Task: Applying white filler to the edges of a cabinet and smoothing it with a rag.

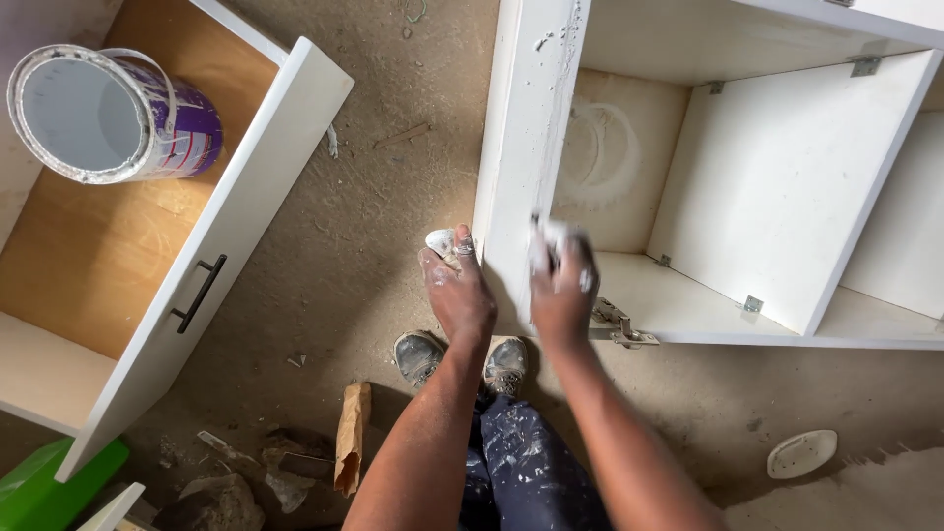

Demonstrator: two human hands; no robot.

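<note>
On dusty floor, white cabinet point(629, 147) edge streaked with filler, right hand point(562, 285) gripping pale pad point(549, 236), left hand point(457, 290) pinching scrap point(440, 241).

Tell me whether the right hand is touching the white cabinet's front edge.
Touching. The head view shows the right hand pressed with its fingers against the front edge of the white cabinet, no gap visible between them.

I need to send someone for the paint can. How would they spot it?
Look at the open white drawer with the black handle, left of the cabinet. The paint can lies on its side on the drawer's brown wooden bottom, mouth towards the camera. It is purple, with white paint smeared round its rim.
</note>
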